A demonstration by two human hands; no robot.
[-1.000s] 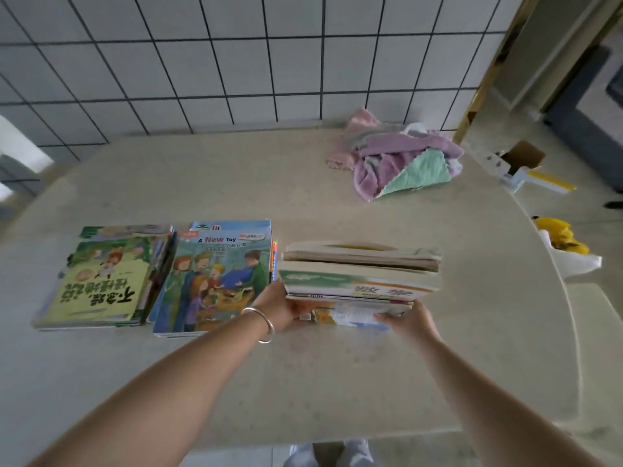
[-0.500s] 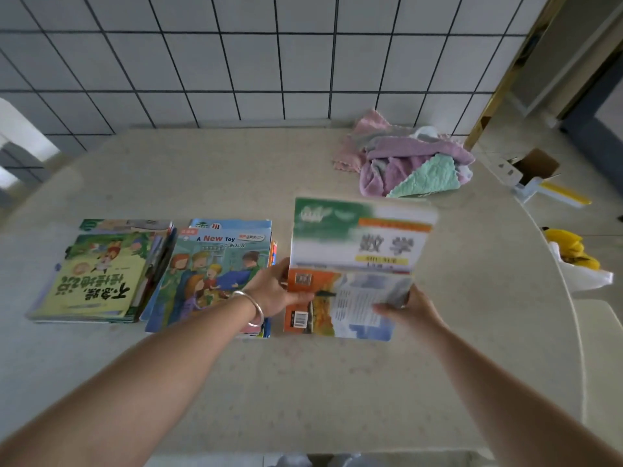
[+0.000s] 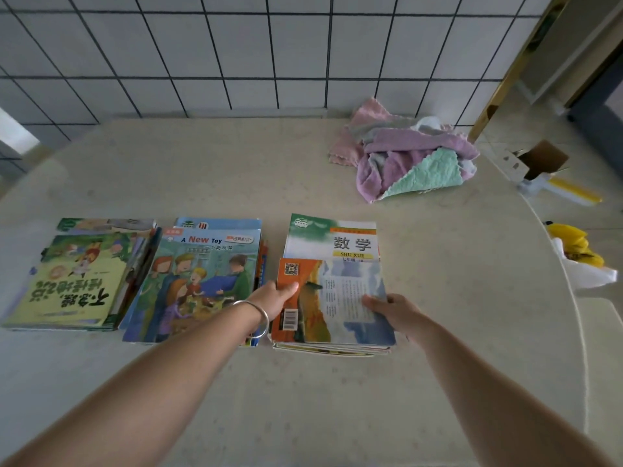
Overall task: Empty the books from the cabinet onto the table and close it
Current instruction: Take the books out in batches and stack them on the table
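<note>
Orange-covered book [image 3: 332, 299] tops the right stack on the desk [image 3: 438, 332] (three stacks total), left hand [image 3: 274, 298] and right hand [image 3: 392, 311] both gripping its sides.

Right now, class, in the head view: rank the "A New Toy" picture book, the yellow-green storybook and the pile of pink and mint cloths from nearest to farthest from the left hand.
1. "A New Toy" picture book: right beside the left hand, on its left.
2. Yellow-green storybook: further left, at the row's end.
3. Pile of pink and mint cloths: far back right, near the wall.
</note>
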